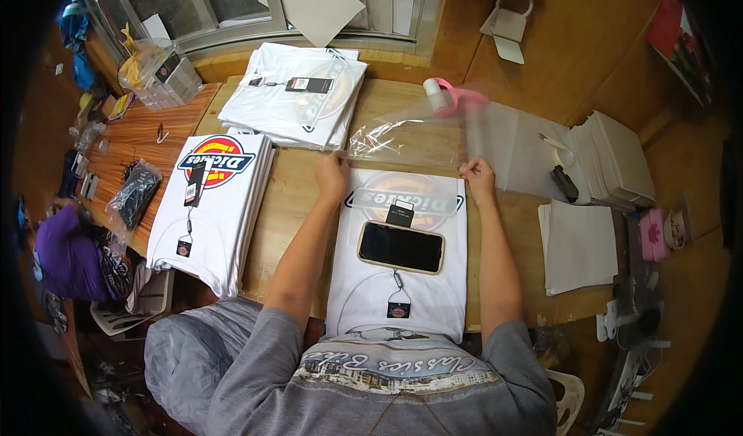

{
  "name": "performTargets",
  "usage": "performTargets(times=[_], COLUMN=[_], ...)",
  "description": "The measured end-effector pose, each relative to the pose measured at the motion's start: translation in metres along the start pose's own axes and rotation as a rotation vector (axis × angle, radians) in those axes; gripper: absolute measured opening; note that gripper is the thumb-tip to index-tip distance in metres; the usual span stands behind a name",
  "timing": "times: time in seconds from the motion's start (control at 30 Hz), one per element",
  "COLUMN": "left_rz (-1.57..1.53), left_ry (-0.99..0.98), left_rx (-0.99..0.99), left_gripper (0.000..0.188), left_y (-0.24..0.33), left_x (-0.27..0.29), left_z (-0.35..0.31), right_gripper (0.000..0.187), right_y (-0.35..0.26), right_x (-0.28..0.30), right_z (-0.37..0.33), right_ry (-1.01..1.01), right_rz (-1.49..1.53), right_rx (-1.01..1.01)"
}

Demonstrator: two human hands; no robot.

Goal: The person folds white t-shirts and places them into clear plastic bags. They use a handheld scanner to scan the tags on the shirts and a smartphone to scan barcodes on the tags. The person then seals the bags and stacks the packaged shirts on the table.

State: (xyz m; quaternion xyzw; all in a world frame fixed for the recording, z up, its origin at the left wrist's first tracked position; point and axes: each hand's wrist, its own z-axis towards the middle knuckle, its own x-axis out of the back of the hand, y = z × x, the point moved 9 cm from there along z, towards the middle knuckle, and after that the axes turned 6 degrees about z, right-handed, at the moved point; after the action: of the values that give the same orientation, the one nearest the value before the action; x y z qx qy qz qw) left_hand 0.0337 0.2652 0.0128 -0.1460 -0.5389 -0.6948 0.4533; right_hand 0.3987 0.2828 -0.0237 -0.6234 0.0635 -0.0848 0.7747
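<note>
My left hand [333, 176] and my right hand [478, 175] are both closed on the near edge of a clear plastic bag [406, 138], one at each corner. The bag stretches away from me over the table, and its near part covers the far end of a folded white T-shirt [352, 296]. On that shirt, between my forearms, a black-screened phone [400, 248] in a pale case lies sideways. A black hang tag [401, 214] shows just past the phone. A dark neck label [398, 310] shows nearer to me, with a cord running between.
Folded white T-shirts [213, 223] are stacked at left; bagged ones [267, 111] lie behind. A pink tape dispenser [445, 99] stands at the back. Clear bags [515, 145], white card stacks [611, 161] and white sheets [580, 246] sit at right. The wooden table's [298, 196] near edge is by me.
</note>
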Motion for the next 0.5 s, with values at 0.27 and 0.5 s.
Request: performTargets(times=[0.27, 0.5], left_rz=[-0.298, -0.644], left_ry=[-0.204, -0.488], left_rx=[0.205, 0.266], left_gripper=[0.002, 0.011], left_y=[-0.036, -0.043], left_x=[-0.024, -0.028], left_z=[0.007, -0.016], right_gripper=[0.014, 0.011], right_y=[0.006, 0.010], right_x=[-0.008, -0.009], right_z=[-0.001, -0.028], right_ry=[-0.173, -0.341], right_rz=[-0.064, -0.024], right_rx=[-0.341, -0.456])
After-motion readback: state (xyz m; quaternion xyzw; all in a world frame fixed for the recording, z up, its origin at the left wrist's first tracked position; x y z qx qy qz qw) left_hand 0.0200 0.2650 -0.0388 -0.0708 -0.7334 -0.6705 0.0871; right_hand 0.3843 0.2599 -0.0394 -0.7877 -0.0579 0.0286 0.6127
